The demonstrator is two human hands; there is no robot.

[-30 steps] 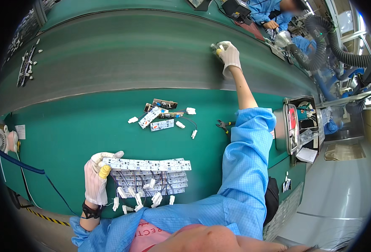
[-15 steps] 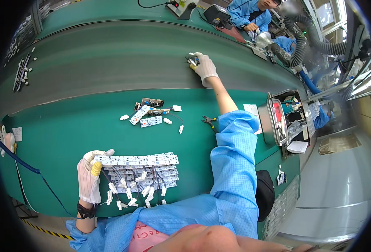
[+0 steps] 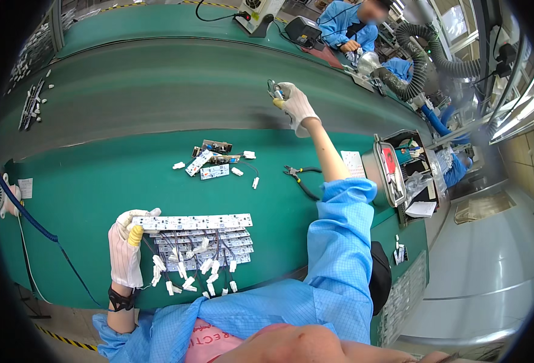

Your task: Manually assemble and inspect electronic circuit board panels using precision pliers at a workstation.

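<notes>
My left hand (image 3: 126,242), gloved with a yellow fingertip, grips the left end of a long white circuit board strip (image 3: 194,222). Below that strip lies a stack of similar strips (image 3: 233,242), with dark wires and white connectors (image 3: 211,266) hanging toward me. My right hand (image 3: 296,106), gloved too, reaches far forward over the grey belt. Its fingers are closed on a small wired part (image 3: 276,91), white and dark with a loop of wire; the glove partly hides it. Beneath my right forearm are diagonal cutters (image 3: 300,176) with black and yellow handles.
Small boards with connectors (image 3: 214,172) lie mid-table. A metal tin (image 3: 391,175) and a tool box (image 3: 421,160) stand at the right. More strips (image 3: 32,104) rest on the belt (image 3: 158,91) at far left. A coiled blue cord (image 3: 34,224) hangs left. A co-worker (image 3: 348,30) sits across.
My right hand has drawn slightly back toward me with the wired part and appears raised from the belt. More of the cutters shows. My left hand keeps its grip; the whole view has shifted slightly.
</notes>
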